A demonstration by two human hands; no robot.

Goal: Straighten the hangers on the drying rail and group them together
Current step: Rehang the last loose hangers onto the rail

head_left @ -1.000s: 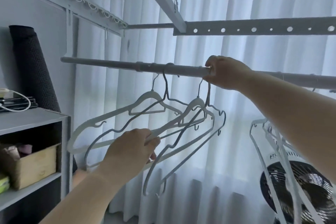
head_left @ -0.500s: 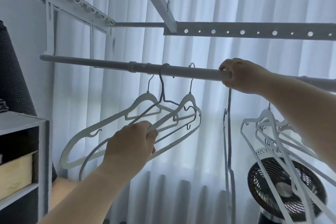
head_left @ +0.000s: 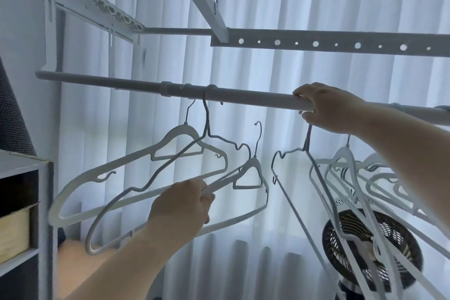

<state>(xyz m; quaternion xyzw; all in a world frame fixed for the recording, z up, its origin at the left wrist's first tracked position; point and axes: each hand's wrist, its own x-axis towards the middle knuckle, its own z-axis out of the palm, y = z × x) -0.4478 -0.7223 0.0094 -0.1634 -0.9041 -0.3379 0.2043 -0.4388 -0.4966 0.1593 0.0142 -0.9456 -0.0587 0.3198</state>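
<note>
We see the left grip (head_left: pixel 181 204) curled round the lower shoulder of the unhooked white hanger (head_left: pixel 253 163). The fingers wrap the arm and cover that stretch of it. This hanger's hook rises free in the air just below the drying rail (head_left: pixel 243 98) and touches nothing. Its body tilts down to the left.

The right grip (head_left: pixel 325 107) closes over the drying rail from above, with the thumb beneath. A second grey hanger (head_left: pixel 307 141) drops straight out from under this hand. Its hook is hidden by the palm, so we cannot tell whether the fingers also pinch it or whether it only rides on the rail.

Left of the held hanger, two more hang from the rail, just right of its joint collar. One is a broad white hanger (head_left: pixel 184 128) and the other a thin grey hanger (head_left: pixel 207 119). Both slope down to the left, and their arms cross behind the left wrist, where we lose their outlines.

On the right, a bunch of white hangers (head_left: pixel 343 156) overlaps so closely that we cannot count them. Their hooks are hidden by the right forearm and their lower ends are cut off by the frame edge. A floor fan (head_left: pixel 389 253) shows through them.

A pale pleated curtain (head_left: pixel 267 7) fills the background, with a perforated bar (head_left: pixel 341 44) above the rail. At the left edge a shelf unit (head_left: pixel 46 202) is only partly in view.
</note>
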